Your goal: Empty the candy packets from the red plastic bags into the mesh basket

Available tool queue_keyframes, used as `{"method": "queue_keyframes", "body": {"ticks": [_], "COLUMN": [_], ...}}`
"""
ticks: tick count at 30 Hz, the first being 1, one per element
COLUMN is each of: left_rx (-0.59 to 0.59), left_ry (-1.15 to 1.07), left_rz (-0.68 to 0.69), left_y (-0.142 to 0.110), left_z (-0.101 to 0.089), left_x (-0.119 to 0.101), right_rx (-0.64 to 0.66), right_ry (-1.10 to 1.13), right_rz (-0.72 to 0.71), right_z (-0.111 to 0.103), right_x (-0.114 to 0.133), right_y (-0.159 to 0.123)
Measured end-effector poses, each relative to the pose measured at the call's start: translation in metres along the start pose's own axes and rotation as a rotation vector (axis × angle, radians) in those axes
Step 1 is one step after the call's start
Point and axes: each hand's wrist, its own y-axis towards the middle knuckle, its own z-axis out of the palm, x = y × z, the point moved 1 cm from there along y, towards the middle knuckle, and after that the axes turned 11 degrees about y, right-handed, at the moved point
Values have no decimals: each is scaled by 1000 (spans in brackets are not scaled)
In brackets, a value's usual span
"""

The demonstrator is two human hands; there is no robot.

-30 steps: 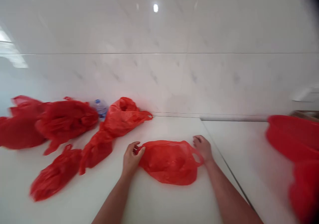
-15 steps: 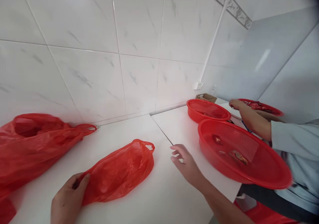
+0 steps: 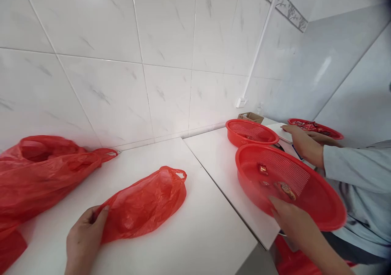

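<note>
**Inventory, near to far**

- My left hand (image 3: 84, 240): clenched on gathered end of red plastic bag (image 3: 143, 205). Bag flat on white counter (image 3: 207, 234), left of near red mesh basket (image 3: 324, 193), apparently unfilled.
- My right hand (image 3: 297, 226): open, fingers extended at basket's near rim; contact unclear.
- Basket contents: few wrapped red packets (image 3: 285, 190), most of floor bare.
- Bulkier red bag (image 3: 39, 173): far left of basket, slack.
- Behind basket: second mesh basket (image 3: 249, 130), cardboard box (image 3: 250, 117).
- Beyond basket: co-worker's hand (image 3: 301, 141), third mesh basket (image 3: 314, 124), packets inside.
</note>
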Motion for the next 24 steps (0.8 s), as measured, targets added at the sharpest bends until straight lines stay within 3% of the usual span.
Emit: {"method": "queue_keyframes", "body": {"ticks": [2,5,8,14,24], "left_rx": [16,17,9,-13,-18], "left_ry": [-1,-7,2,-9,-36], "left_rz": [8,5,8,8,18], "left_y": [0,1,0,0,-1], "left_z": [0,1,1,1,2], "left_x": [2,4,4,4,2], "right_rx": [47,16,25,26,174], "right_ry": [-60,-60,-34,2,107], "right_rz": [-88,-172,-225,-253,-165], "right_z": [8,12,14,15,3], "right_x": [23,55,73,83,81], "right_y": [-10,-23,-30,-30,-17]}}
